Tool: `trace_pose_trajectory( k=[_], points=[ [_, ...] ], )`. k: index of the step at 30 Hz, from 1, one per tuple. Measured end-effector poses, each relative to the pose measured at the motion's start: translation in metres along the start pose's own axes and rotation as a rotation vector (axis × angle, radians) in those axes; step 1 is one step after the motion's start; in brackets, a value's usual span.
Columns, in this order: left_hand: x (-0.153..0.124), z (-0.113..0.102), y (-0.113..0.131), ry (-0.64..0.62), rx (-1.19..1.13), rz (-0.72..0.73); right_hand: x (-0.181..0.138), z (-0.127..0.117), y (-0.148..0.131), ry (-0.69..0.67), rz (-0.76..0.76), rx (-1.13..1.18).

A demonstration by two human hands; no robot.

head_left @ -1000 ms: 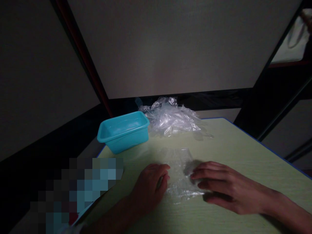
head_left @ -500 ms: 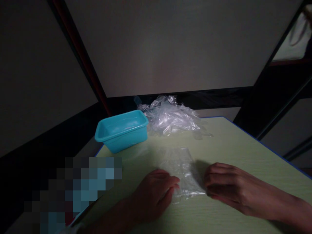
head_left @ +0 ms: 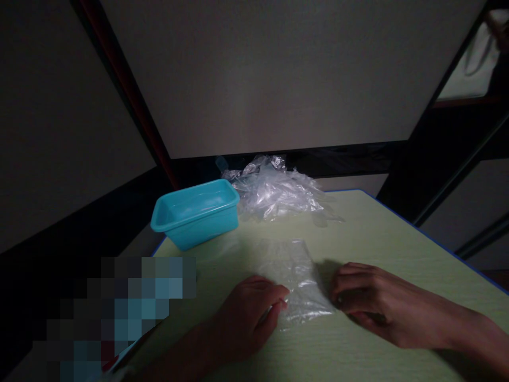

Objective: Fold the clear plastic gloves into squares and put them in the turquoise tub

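Observation:
A clear, flat plastic bag [head_left: 300, 276] lies on the table in front of me, creased and shiny along its near part. My left hand [head_left: 254, 313] is closed in a pinch at the bag's near left edge, thumb and forefinger together. On the other side, my right hand [head_left: 369, 302] has its fingers curled and the tips brought together at the bag's near right corner. The fingers partly cover that contact. Beyond the bag, a loose heap of clear plastic bags [head_left: 278, 188] is piled at the table's far edge.
A turquoise plastic basin [head_left: 202, 225] stands at the far left of the pale green table [head_left: 350, 223], which has a blue edge. Dark-framed panels [head_left: 286, 74] rise behind it. A blurred-out patch [head_left: 135, 307] covers the lower left.
Both hands stay at the bag with hardly any movement. A wider gap shows under my right palm, and the bag's near edge has shifted slightly. The whole view has drifted a little.

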State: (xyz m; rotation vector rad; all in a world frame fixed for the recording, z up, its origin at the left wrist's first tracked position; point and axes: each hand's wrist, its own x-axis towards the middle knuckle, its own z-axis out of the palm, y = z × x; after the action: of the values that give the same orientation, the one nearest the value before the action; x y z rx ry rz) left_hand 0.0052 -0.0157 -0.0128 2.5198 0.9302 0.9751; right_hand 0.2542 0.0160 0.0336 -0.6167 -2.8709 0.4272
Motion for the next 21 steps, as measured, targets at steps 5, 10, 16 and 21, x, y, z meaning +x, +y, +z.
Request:
trace_pose_trajectory(
  k=[5, 10, 16, 21],
  points=[
    [0.001, -0.001, 0.000, -0.008, -0.001, -0.026, -0.001, -0.001, 0.003, -0.022, -0.048, 0.051],
    [0.001, -0.002, 0.001, -0.011, -0.010, -0.047, -0.002, 0.003, 0.007, 0.013, -0.039, 0.102],
    [0.001, -0.001, 0.000, -0.012, -0.009, -0.034, -0.001, 0.007, 0.006, 0.009, -0.103, -0.069],
    [0.001, 0.000, 0.000, -0.013, -0.007, -0.051, 0.000, 0.013, 0.000, 0.107, -0.171, -0.282]
  ],
)
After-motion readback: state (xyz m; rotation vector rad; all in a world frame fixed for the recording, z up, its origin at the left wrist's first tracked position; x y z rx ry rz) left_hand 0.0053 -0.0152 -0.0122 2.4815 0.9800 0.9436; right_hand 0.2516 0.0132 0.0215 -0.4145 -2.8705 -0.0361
